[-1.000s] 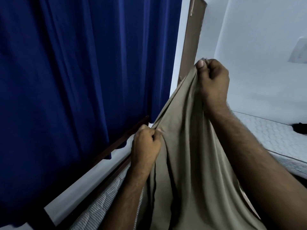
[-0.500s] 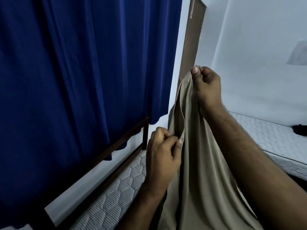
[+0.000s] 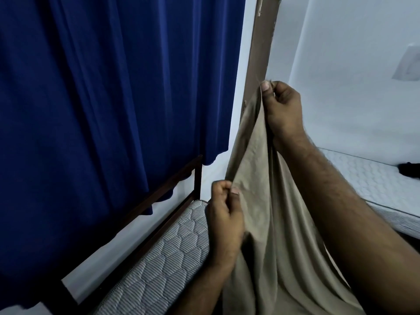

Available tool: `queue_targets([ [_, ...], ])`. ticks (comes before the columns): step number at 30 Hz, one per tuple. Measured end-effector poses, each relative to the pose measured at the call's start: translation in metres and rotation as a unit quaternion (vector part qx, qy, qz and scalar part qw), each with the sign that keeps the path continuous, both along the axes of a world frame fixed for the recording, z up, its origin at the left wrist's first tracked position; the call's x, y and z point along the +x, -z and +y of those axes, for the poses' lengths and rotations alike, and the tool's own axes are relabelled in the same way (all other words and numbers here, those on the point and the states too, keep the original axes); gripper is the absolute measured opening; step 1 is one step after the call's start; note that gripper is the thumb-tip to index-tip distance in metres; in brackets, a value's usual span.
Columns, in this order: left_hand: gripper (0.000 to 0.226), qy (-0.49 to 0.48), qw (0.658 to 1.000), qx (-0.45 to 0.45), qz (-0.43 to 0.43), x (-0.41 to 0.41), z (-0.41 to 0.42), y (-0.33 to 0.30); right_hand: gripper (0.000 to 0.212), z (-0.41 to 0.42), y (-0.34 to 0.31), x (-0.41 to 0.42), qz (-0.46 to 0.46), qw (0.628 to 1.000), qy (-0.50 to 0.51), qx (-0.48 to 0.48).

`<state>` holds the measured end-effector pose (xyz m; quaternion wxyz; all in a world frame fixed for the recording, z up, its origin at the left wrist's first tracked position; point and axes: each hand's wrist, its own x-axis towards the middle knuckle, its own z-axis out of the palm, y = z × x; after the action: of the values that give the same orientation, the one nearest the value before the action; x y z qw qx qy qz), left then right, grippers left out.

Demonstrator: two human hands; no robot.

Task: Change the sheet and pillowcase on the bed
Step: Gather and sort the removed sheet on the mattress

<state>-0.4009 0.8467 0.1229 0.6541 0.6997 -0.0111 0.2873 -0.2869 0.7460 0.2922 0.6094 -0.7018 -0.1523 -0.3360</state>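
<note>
My right hand (image 3: 283, 112) pinches the tan sheet's (image 3: 268, 223) top edge, my left hand (image 3: 225, 221) nips the same hem lower. It hangs limp above the bare mattress (image 3: 163, 251); light, floppy, so I'd grip corners.

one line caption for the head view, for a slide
Both hands, left and right, hold a tan sheet up over a bare mattress.

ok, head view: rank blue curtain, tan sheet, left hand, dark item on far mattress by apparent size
1. Blue curtain
2. Tan sheet
3. Left hand, inflated by nearness to the camera
4. Dark item, far away and cut off by the frame edge
</note>
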Motion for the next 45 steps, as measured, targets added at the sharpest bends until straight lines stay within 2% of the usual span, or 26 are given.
queue_targets([
  [3, 0.013, -0.034, 0.998, 0.042, -0.027, 0.010, 0.011, 0.001, 0.050, -0.001, 0.002, 0.000, 0.000, 1.000, -0.013, 0.002],
  [7, 0.018, -0.012, 0.999, 0.032, 0.011, 0.026, 0.021, 0.008, 0.040, 0.005, 0.003, -0.004, -0.001, 0.999, -0.045, -0.014],
  [10, 0.010, -0.014, 0.999, 0.024, 0.022, 0.035, 0.027, 0.013, 0.053, 0.008, 0.002, -0.005, -0.016, 0.997, -0.073, -0.032],
  [14, 0.024, 0.038, 0.996, 0.073, 0.018, 0.035, 0.023, 0.017, 0.060, 0.009, -0.001, -0.006, -0.015, 0.996, -0.081, -0.041],
  [18, 0.024, 0.025, 0.995, 0.098, -0.006, 0.035, 0.016, 0.021, 0.061, 0.009, -0.001, -0.009, -0.015, 0.995, -0.085, -0.049],
  [23, 0.014, -0.003, 1.000, -0.008, 0.018, 0.045, 0.023, 0.025, 0.055, 0.008, -0.001, -0.015, -0.014, 0.995, -0.087, -0.053],
  [27, 0.017, 0.103, 0.986, -0.103, 0.080, 0.047, 0.027, 0.027, 0.054, 0.008, 0.000, -0.018, -0.014, 0.992, -0.106, -0.068],
  [29, 0.017, 0.112, 0.981, -0.132, 0.092, 0.044, 0.026, 0.027, 0.051, 0.009, 0.001, -0.018, -0.013, 0.991, -0.105, -0.076],
  [35, 0.010, -0.031, 0.986, -0.143, 0.078, 0.049, 0.054, 0.024, 0.036, 0.000, 0.010, -0.015, -0.012, 0.995, -0.031, -0.089],
  [38, 0.011, -0.137, 0.989, -0.052, 0.015, 0.054, 0.091, 0.003, 0.035, -0.008, 0.024, -0.015, -0.016, 0.989, 0.024, -0.142],
  [41, 0.011, -0.254, 0.963, 0.064, -0.069, 0.051, 0.119, -0.023, 0.030, -0.013, 0.040, -0.022, -0.040, 0.979, 0.068, -0.187],
  [43, 0.014, -0.302, 0.939, 0.131, -0.100, 0.048, 0.126, -0.032, 0.023, -0.015, 0.046, -0.029, -0.064, 0.980, 0.076, -0.171],
  [45, 0.016, -0.313, 0.930, 0.164, -0.104, 0.046, 0.126, -0.036, 0.023, -0.013, 0.047, -0.035, -0.075, 0.987, 0.058, -0.133],
])
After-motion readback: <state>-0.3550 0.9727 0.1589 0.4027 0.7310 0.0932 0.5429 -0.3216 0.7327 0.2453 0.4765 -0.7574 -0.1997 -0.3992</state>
